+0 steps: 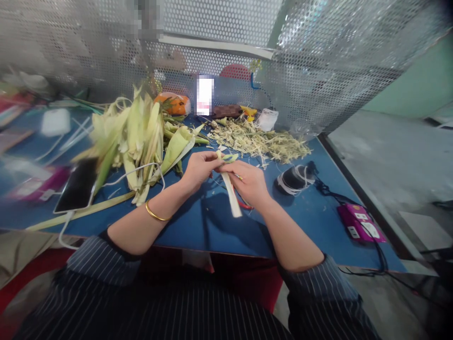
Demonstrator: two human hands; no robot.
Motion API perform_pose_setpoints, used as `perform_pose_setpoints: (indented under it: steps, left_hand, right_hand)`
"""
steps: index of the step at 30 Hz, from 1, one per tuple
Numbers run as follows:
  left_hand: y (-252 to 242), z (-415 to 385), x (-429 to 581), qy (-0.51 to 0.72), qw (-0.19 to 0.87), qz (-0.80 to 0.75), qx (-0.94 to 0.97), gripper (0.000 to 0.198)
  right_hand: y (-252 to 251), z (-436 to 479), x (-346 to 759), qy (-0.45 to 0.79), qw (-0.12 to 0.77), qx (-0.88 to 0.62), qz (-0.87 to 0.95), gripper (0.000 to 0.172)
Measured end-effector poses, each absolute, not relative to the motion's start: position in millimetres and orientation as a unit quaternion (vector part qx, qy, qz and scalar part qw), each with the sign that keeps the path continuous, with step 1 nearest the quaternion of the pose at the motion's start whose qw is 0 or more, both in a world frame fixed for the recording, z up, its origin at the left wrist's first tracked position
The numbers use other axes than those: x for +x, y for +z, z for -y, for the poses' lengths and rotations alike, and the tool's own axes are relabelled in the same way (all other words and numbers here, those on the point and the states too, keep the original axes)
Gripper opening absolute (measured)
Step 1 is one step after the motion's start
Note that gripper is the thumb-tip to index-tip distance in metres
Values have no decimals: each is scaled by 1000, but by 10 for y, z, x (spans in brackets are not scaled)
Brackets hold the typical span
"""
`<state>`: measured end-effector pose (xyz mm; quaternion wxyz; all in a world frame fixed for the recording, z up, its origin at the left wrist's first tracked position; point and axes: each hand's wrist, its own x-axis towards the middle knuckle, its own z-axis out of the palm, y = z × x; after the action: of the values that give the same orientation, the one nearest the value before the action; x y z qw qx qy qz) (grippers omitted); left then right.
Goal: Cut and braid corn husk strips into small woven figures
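Both hands meet above the middle of the blue table [222,231]. My left hand [201,169] pinches the upper end of a pale husk piece [231,196], from which green tips stick out. Close against it, my right hand [247,180] has its fingers closed round the same piece, and the flat, pale end hangs down between the hands. Something red [245,205] lies below my right hand, partly hidden. To the left rises a heap of corn husks [136,130]. Shredded husk bits [262,139] are spread behind my hands.
A phone [78,185] with a white cable lies at the left. At the right are a dark cord-wrapped object [294,179] and a purple box [360,222] with black cables. A lit screen [204,94] stands before the perforated metal panel [219,23].
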<state>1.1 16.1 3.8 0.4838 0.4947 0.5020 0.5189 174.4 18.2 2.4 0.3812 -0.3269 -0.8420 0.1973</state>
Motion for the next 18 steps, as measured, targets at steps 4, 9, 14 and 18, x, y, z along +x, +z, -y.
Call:
perform_pose_setpoints:
  steps: [4,9,14,18]
  left_hand:
    - [71,-109,46,472,513,-474,538,11]
    - [188,-58,81,421,559,-453,552,12]
    - [203,-43,94,417,585,-447,533,15]
    - [107,-55,89,417,537,-465,567,12]
  right_hand:
    - [33,-222,1756,139,474,-382,781,12]
    - [11,-284,1770,174,424,-455,763,20]
    - [-23,-297,1772,104,376,-488,781,23]
    - [-28,-283,1748,65,372,-477,793,21]
